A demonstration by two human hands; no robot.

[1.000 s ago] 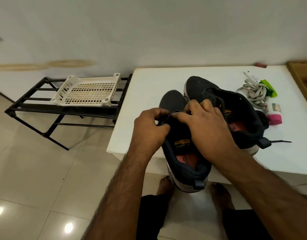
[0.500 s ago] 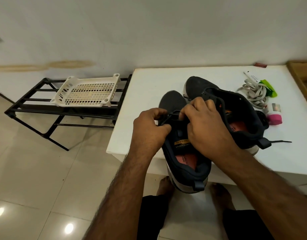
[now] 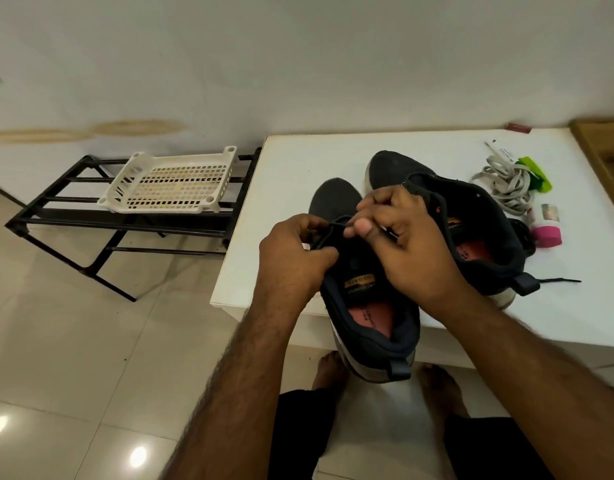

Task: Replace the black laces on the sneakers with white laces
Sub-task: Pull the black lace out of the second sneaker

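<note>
Two dark sneakers lie on the white table (image 3: 284,168). The near sneaker (image 3: 367,317) hangs its heel over the table's front edge; the far sneaker (image 3: 471,216) lies to its right. My left hand (image 3: 295,258) grips the near sneaker's left eyelet side, fingers curled. My right hand (image 3: 402,244) pinches a loop of the black lace (image 3: 333,225) above the tongue. A loose black lace end (image 3: 558,280) trails from behind the far sneaker. A bundle of white laces (image 3: 506,188) lies at the table's right.
A green clip (image 3: 537,173) and a pink-capped white bottle (image 3: 546,230) lie beside the white laces. A black metal rack (image 3: 91,216) with a white plastic basket (image 3: 170,187) stands on the tiled floor to the left. A wooden edge (image 3: 603,150) borders the table's right.
My right hand has lifted and turned, thumb now showing, pulling a loop of black lace up from the near sneaker. My left hand has stayed at the eyelets.
</note>
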